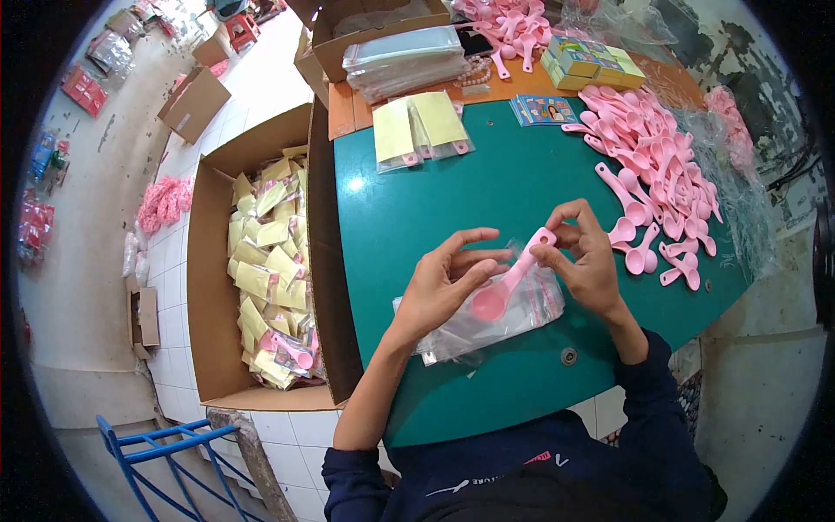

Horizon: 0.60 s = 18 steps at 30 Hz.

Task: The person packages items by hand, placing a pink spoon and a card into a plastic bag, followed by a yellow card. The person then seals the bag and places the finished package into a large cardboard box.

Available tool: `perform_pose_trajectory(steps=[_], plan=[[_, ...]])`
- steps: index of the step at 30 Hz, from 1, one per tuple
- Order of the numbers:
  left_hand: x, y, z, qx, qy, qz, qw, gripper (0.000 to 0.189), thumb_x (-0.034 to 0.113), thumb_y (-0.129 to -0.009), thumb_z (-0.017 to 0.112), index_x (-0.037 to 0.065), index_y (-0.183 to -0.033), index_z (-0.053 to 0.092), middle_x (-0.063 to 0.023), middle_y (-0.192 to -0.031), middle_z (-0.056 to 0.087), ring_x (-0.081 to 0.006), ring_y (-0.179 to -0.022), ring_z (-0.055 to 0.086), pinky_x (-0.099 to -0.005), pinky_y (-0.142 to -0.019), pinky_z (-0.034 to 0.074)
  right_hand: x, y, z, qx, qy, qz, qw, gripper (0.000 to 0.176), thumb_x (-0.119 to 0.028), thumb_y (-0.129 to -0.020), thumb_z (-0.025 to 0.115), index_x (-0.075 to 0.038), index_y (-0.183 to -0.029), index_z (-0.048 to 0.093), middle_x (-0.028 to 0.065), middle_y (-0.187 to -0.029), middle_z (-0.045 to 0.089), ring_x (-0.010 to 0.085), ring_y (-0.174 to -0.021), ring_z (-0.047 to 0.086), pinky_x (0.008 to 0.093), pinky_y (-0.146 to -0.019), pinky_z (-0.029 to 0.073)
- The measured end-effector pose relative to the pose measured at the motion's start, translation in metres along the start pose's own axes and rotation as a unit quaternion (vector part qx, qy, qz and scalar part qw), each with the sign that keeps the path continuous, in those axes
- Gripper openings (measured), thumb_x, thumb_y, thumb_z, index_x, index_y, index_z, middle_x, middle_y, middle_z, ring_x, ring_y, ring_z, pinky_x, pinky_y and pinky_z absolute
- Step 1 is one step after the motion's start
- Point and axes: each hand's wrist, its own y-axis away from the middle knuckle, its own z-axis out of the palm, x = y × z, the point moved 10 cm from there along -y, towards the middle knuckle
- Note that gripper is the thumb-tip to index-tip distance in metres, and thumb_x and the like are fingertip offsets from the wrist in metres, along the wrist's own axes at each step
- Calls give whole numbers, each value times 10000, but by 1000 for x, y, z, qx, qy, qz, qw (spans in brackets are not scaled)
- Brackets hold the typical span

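A pink measuring spoon is pinched by its handle end between the thumb and fingers of my right hand. Its bowl points down and left, above a stack of clear plastic bags on the green table. My left hand hovers left of the spoon, fingers apart and curved, holding nothing that I can see. Right of my right hand lies a big heap of pink spoons, with a few loose ones at its lower edge.
Left of the table stands a cardboard box with many packed pouches. Filled packets, blue cards, card stacks and a bundle of plastic sleeves line the far side. A blue metal frame stands lower left.
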Motion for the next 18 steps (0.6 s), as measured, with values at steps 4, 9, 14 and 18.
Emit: perform_pose_trajectory(steps=[4,9,14,18], plan=[[-15,4,3,-87,-90,-39,991,353,237,-962,441,-41,-1166,521,-140,-985,648,-155,-883,621,-269,-802,482,-1,-2,-7,31,-34,-20,999,277,-151,-832,663,-16,-973,467,94,-820,635,91,-700,592,221,-600,467],[-4,7,4,-60,-17,-12,998,364,235,-984,376,-62,-1089,559,-145,-929,653,-184,-829,641,-281,-766,508,-25,-8,25,-129,13,-126,983,534,-531,-886,430,-35,-951,615,101,-1073,579,169,-943,545,335,-817,442],[17,11,-11,52,88,31,994,397,271,-990,341,-60,-1062,549,-187,-893,656,-223,-767,662,-302,-684,547,-41,-43,43,-255,-64,-195,945,698,-643,-882,269,-81,-989,670,118,-1205,516,221,-1043,497,359,-927,379],[22,13,-20,71,96,45,992,425,311,-987,342,-56,-1070,542,-212,-904,651,-239,-761,668,-292,-642,544,70,-191,-79,-55,367,3,929,464,-417,-832,555,25,-947,638,166,-914,636,250,-809,610,336,-711,480]])
